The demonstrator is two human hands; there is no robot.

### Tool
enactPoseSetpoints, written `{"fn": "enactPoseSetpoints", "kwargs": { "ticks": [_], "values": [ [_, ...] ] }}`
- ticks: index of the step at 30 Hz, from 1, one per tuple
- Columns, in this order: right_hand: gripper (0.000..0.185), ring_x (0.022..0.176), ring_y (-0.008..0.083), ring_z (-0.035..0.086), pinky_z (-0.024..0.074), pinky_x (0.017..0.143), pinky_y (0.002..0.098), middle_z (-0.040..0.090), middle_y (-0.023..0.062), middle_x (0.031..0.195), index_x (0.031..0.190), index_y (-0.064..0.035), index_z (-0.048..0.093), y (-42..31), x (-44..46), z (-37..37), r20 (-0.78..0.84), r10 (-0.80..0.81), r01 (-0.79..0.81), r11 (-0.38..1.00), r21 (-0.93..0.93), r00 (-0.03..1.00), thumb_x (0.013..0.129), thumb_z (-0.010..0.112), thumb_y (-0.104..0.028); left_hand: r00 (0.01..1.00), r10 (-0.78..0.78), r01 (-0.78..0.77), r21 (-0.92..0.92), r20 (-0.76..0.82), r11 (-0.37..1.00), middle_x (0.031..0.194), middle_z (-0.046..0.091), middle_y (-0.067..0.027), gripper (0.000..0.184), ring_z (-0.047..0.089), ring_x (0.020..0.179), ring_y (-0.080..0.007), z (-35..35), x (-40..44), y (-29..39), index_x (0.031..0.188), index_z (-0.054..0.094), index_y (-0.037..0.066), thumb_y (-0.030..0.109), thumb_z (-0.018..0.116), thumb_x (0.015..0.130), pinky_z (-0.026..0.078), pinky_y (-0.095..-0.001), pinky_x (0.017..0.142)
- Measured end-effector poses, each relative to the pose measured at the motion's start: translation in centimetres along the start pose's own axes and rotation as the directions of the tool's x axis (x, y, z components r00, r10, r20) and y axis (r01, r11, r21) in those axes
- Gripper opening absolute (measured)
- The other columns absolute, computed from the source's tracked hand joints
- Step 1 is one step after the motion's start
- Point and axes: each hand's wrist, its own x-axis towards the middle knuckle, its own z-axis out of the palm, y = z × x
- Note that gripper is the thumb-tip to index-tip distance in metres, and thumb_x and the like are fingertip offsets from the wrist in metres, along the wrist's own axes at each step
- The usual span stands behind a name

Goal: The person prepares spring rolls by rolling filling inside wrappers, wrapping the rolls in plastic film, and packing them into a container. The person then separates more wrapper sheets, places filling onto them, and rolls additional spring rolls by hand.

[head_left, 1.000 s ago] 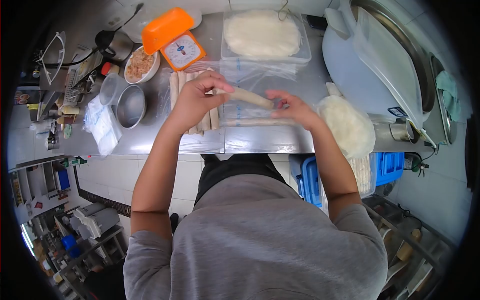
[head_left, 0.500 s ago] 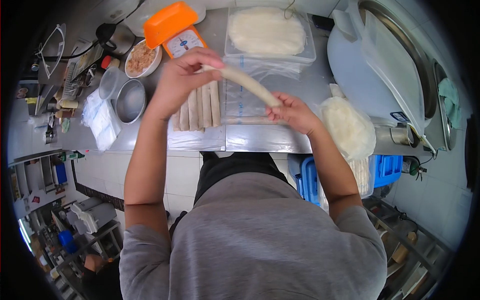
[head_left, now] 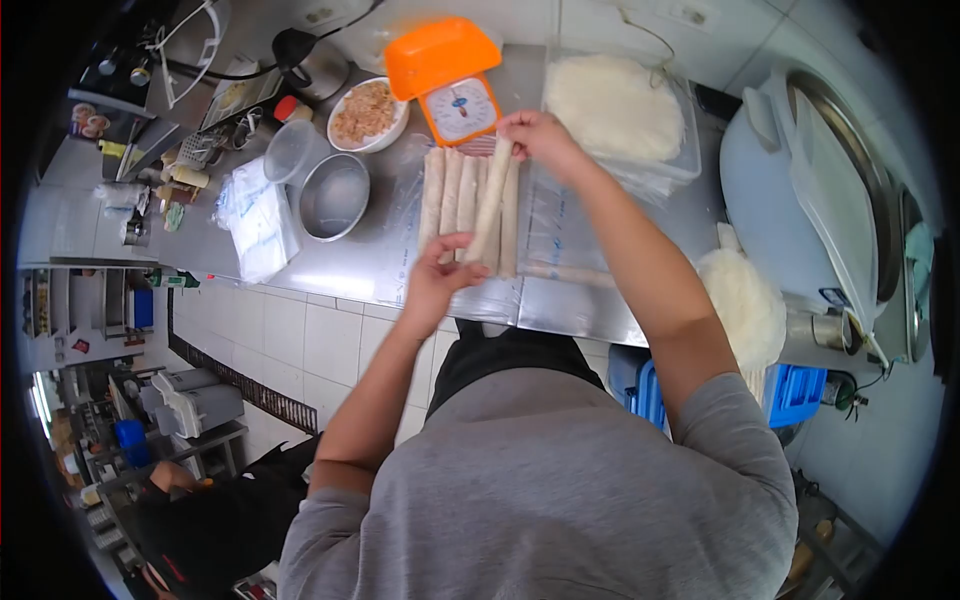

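Observation:
A long pale roll is held between my two hands, upright in the view. My right hand pinches its far end, near the scale. At the near end, my left hand has its thumb and fingers around the roll. Beneath it, several similar rolls lie side by side on a plastic-covered steel table; whether the held roll touches them I cannot tell.
An orange kitchen scale, a bowl of filling and a metal bowl stand at the back left. A tub of white shreds and a bag of white shreds are to the right. A person in black is behind left.
Both hands have brought the roll from above the table's middle to over the row, turning it lengthwise with the others. My view has shifted, and the person in black shows more.

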Motion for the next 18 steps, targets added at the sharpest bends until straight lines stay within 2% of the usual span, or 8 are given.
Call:
{"fn": "enactPoseSetpoints", "kwargs": {
  "ticks": [2, 5, 6, 9, 10, 11, 14, 18],
  "values": [
    [0.026, 0.071, 0.0115, 0.058, 0.0499, 0.064, 0.0262, 0.064, 0.0038, 0.088, 0.113, -0.0004, 0.062, 2.3, 2.1, 1.5, -0.02, 0.034, -0.036, 0.988, -0.15, 0.999, 0.091, 0.063, -0.015, 0.988, 0.141, -0.109, 0.344, -0.067, 0.932, 0.109, 0.065, -0.0084, 0.037, 0.066, 0.093, -0.0224, 0.3, 0.6, -2.3, 0.121, 0.057, 0.005, 0.008, 0.067, 0.086, 0.053, -0.0335, 0.08],
    [0.031, 0.074, 0.0138, 0.061, 0.0518, 0.066, 0.0278, 0.065, 0.008, 0.093, 0.113, 0.001, 0.062, 5.6, 3.0, 3.3, -0.069, -0.024, 0.0, 0.946, -0.324, 0.997, 0.087, 0.067, -0.014, 0.753, 0.656, -0.334, 0.829, -0.051, 0.448, 0.115, 0.064, -0.0111, 0.037, 0.064, 0.096, -0.0246, -2.6, 1.7, -3.0, 0.121, 0.058, 0.005, 0.012, 0.068, 0.086, 0.052, -0.0345, 0.083],
    [0.033, 0.077, 0.0149, 0.063, 0.0525, 0.068, 0.0288, 0.066, 0.0096, 0.095, 0.113, 0.0016, 0.062, 6.3, 3.0, 3.4, -0.092, -0.102, 0.057, 0.916, -0.398, 0.991, 0.086, 0.068, -0.014, 0.762, 0.64, -0.308, 0.811, -0.103, 0.497, 0.119, 0.062, -0.0153, 0.04, 0.064, 0.097, -0.0262, -4.4, 2.8, -3.9, 0.124, 0.057, 0.003, 0.014, 0.065, 0.087, 0.051, -0.0341, 0.085],
    [0.035, 0.091, 0.0252, 0.065, 0.0526, 0.08, 0.0347, 0.065, 0.0152, 0.102, 0.112, 0.0011, 0.063, 6.2, 1.5, 5.4, -0.179, -0.331, 0.153, 0.767, -0.623, 0.927, 0.082, 0.07, -0.014, 0.924, 0.191, -0.012, 0.473, -0.331, 0.881, 0.114, 0.063, -0.0164, 0.043, 0.065, 0.095, -0.0251, -6.9, 6.2, -6.3, 0.127, 0.056, -0.001, 0.015, 0.063, 0.088, 0.05, -0.0343, 0.085],
    [0.033, 0.093, 0.0286, 0.064, 0.0511, 0.083, 0.0372, 0.065, 0.0156, 0.1, 0.109, -0.0002, 0.064, 6.1, 1.4, 6.0, -0.183, -0.435, 0.194, 0.687, -0.7, 0.882, 0.081, 0.07, -0.015, 0.955, 0.121, -0.022, 0.342, -0.269, 0.939, 0.108, 0.065, -0.016, 0.046, 0.065, 0.092, -0.0234, -7.4, 7.7, -7.7, 0.128, 0.054, -0.004, 0.016, 0.063, 0.088, 0.051, -0.0338, 0.082],
    [0.031, 0.095, 0.0319, 0.062, 0.0496, 0.086, 0.0397, 0.065, 0.0161, 0.099, 0.106, -0.0014, 0.065, 5.8, 1.7, 6.6, -0.174, -0.537, 0.227, 0.597, -0.769, 0.825, 0.08, 0.07, -0.016, 0.955, 0.125, -0.024, 0.351, -0.27, 0.936, 0.105, 0.065, -0.0147, 0.047, 0.064, 0.09, -0.0226, -7.6, 8.6, -9.2, 0.128, 0.054, -0.004, 0.016, 0.063, 0.087, 0.051, -0.0334, 0.08],
    [0.033, 0.099, 0.0338, 0.059, 0.0478, 0.089, 0.0418, 0.064, 0.0163, 0.102, 0.106, -0.0028, 0.066, 6.7, 4.9, 8.1, -0.041, -0.496, 0.324, 0.625, -0.71, 0.868, 0.077, 0.072, -0.018, 0.97, 0.064, 0.016, 0.321, -0.237, 0.947, 0.096, 0.065, -0.0112, 0.047, 0.063, 0.084, -0.0201, -7.5, 9.6, -8.9, 0.127, 0.054, -0.005, 0.014, 0.064, 0.086, 0.05, -0.0319, 0.077],
    [0.03, 0.098, 0.0329, 0.059, 0.048, 0.087, 0.0417, 0.065, 0.0139, 0.1, 0.103, -0.0051, 0.066, 4.8, 6.4, 11.6, 0.023, -0.428, 0.164, 0.295, -0.941, 0.903, 0.077, 0.072, -0.018, 0.984, -0.121, 0.143, 0.17, -0.13, 0.975, 0.097, 0.064, -0.0143, 0.042, 0.063, 0.081, -0.0245, -8.4, 10.0, -7.2, 0.117, 0.06, -0.004, 0.018, 0.067, 0.081, 0.051, -0.0342, 0.075]
  ]
}}
